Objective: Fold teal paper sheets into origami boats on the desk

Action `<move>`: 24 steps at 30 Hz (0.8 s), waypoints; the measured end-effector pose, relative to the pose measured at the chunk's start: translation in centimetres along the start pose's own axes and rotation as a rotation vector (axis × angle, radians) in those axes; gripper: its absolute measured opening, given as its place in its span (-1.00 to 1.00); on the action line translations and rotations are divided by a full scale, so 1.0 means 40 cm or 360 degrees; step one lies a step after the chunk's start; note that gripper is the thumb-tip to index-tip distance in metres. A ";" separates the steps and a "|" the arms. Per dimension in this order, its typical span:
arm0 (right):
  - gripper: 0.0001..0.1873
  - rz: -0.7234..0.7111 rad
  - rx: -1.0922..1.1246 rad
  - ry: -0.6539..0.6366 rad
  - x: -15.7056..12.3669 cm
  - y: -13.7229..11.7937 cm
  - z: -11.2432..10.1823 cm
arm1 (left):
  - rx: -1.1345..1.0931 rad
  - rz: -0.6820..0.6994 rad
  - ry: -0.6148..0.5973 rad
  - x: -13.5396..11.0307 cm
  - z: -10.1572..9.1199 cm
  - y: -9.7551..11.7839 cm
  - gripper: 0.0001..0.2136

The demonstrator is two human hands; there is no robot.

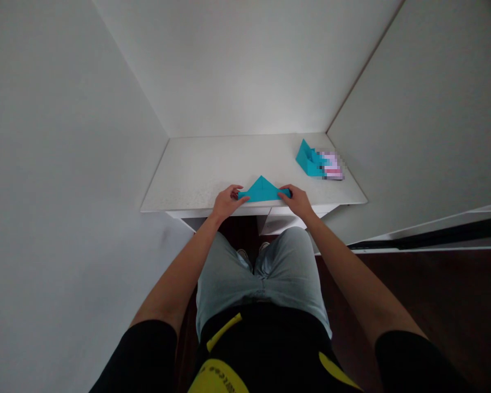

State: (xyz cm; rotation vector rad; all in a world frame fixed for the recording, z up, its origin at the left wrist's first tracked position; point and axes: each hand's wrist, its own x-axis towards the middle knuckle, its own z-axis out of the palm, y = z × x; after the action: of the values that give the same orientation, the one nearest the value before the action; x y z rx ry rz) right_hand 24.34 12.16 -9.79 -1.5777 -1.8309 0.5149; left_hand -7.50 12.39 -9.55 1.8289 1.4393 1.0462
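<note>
Pinches the left end of the folded blue paper [262,191] between thumb and fingers of the left hand [228,201] and the right end likewise with the right hand [297,201], near the front edge of the worktop [213,161].

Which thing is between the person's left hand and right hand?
In the head view, a folded blue paper with a pointed middle is between the left hand and right hand, which hold its ends.
</note>
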 end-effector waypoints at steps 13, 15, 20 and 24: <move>-0.72 -0.0072 0.0006 0.0098 -0.003 0.020 0.014 | 0.0525 0.0501 0.0022 -0.070 0.017 0.004 -0.87; -0.70 -0.0077 0.0012 0.0118 -0.003 0.021 0.015 | 0.0526 0.0584 0.0013 -0.085 0.017 -0.004 -0.85; -0.72 -0.0147 0.0025 0.0117 -0.001 0.024 0.016 | 0.0637 0.0665 0.0017 -0.108 0.017 -0.024 -0.77; -0.75 -0.0165 0.0034 0.0086 0.002 0.028 0.010 | 0.0759 0.0750 -0.0065 -0.116 0.013 -0.029 -0.71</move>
State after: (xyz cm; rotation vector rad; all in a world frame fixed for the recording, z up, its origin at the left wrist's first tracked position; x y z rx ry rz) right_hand 24.86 12.49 -10.82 -1.4603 -1.8492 0.4390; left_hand -8.14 8.18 -11.82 2.6083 1.3438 0.9146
